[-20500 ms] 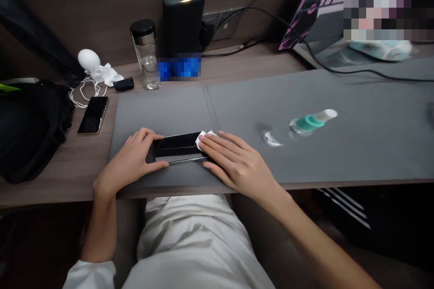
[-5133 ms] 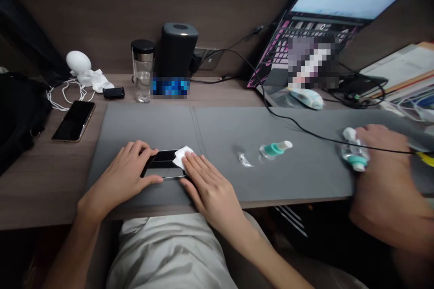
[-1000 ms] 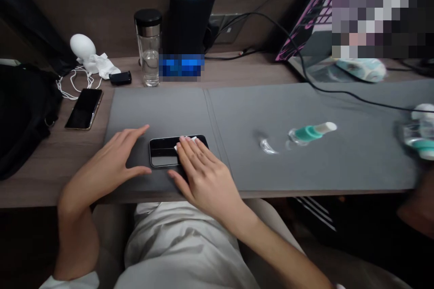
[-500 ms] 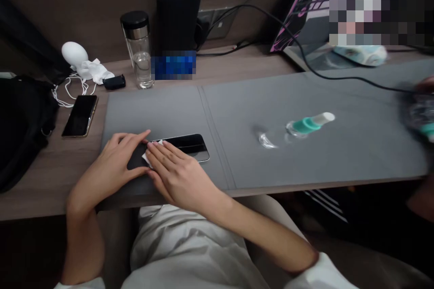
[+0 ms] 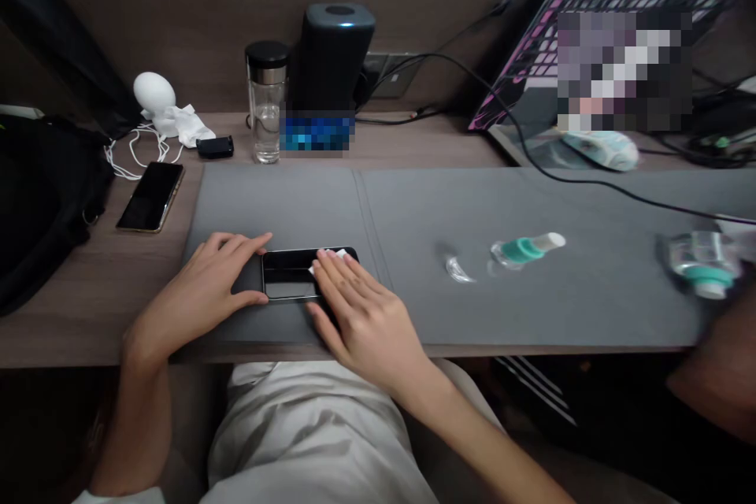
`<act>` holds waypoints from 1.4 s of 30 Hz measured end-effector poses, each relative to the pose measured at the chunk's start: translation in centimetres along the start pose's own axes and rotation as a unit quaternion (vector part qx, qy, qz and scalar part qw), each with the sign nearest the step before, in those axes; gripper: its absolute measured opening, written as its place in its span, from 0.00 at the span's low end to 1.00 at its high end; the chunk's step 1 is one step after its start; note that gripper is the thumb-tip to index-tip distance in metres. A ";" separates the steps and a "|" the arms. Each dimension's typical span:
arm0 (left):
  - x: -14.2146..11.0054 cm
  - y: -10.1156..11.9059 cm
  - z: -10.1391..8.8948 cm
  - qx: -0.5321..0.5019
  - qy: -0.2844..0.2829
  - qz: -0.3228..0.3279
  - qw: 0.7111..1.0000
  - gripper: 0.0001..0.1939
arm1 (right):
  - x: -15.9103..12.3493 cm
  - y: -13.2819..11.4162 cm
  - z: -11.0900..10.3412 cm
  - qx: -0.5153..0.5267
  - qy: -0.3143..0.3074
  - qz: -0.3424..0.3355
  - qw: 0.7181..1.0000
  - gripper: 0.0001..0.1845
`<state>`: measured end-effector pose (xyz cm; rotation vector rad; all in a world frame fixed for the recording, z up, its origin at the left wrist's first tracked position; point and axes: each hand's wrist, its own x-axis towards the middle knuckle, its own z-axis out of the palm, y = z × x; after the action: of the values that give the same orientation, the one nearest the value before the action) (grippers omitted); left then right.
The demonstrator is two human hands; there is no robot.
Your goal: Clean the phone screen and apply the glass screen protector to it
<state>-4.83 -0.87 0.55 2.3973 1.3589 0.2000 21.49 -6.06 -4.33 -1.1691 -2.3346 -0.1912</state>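
A smartphone [image 5: 288, 261] lies flat on the grey desk mat, its dark screen facing up. My left hand [image 5: 213, 274] holds its left end, thumb at the near corner and index finger at the far corner. Over the right part of the screen lies my right hand [image 5: 366, 316], fingers together and pressed on a small white wipe [image 5: 341, 253]. Only the wipe's edges show around the fingertips. To the right, a clear bottle with a teal collar and white nozzle [image 5: 523, 250] lies on its side, with a clear cap [image 5: 458, 269] beside it.
Another phone [image 5: 151, 197], a crumpled tissue [image 5: 186, 126] and a white egg-shaped object [image 5: 154, 93] lie left. A glass water bottle [image 5: 267, 106] and black speaker-like device [image 5: 336, 55] stand behind. A cable [image 5: 567, 179] crosses the mat. A second teal-collared bottle [image 5: 702, 260] lies right, near another person's limb.
My right hand has slid the wipe rightward across the phone screen, uncovering the left part. My left hand stays at the phone's left end. The camera view has shifted.
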 end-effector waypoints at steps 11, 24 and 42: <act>0.3 -0.4 -0.1 -0.002 0.001 0.007 1.000 0.38 | 2.5 -1.6 1.3 0.109 -0.084 -0.024 0.990 0.38; 0.6 -1.7 -0.6 -0.091 0.001 0.017 0.996 0.28 | 0.4 0.0 0.5 0.070 -0.107 0.028 0.991 0.45; 1.2 -1.8 -1.1 -0.055 0.069 0.005 0.996 0.39 | -0.3 0.4 0.7 0.054 -0.084 0.042 0.994 0.35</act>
<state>-5.97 1.21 0.79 2.3352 1.3591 0.4399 21.67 -5.77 -5.09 -1.2691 -2.4001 0.0645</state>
